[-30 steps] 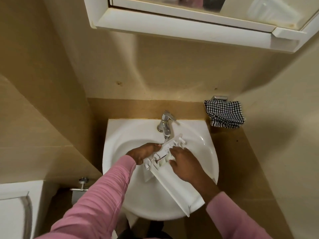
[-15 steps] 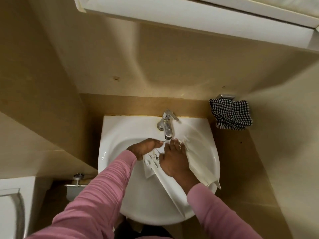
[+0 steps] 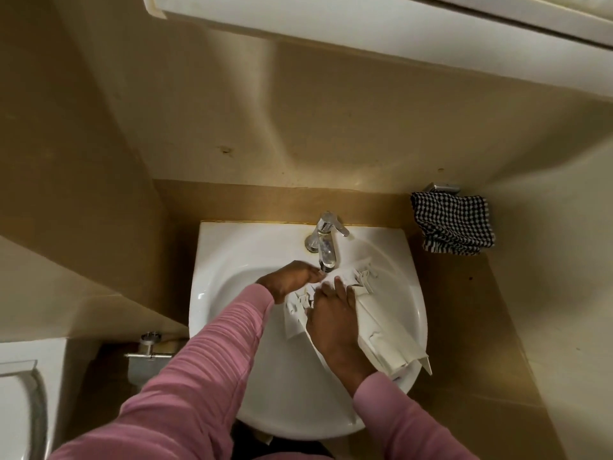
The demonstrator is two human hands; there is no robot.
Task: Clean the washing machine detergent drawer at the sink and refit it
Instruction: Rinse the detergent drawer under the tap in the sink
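Observation:
A white plastic detergent drawer (image 3: 384,330) lies tilted across the white sink (image 3: 232,327), its ribbed end under the chrome tap (image 3: 325,240) and its front panel over the sink's right rim. My left hand (image 3: 288,280) grips the drawer's upper left end just below the spout. My right hand (image 3: 335,320) lies on top of the drawer, fingers pointing toward the tap and pressing on its surface. Whether water is running I cannot make out.
A black-and-white checked cloth (image 3: 452,227) hangs from a holder on the wall at the right. A white cabinet (image 3: 365,31) juts out overhead. A metal paper holder (image 3: 149,351) and a white toilet (image 3: 20,400) are at the lower left.
The drawer has swung so that its front panel now points right, over the sink's rim. My right hand moved up along it toward the tap. The camera tilted down.

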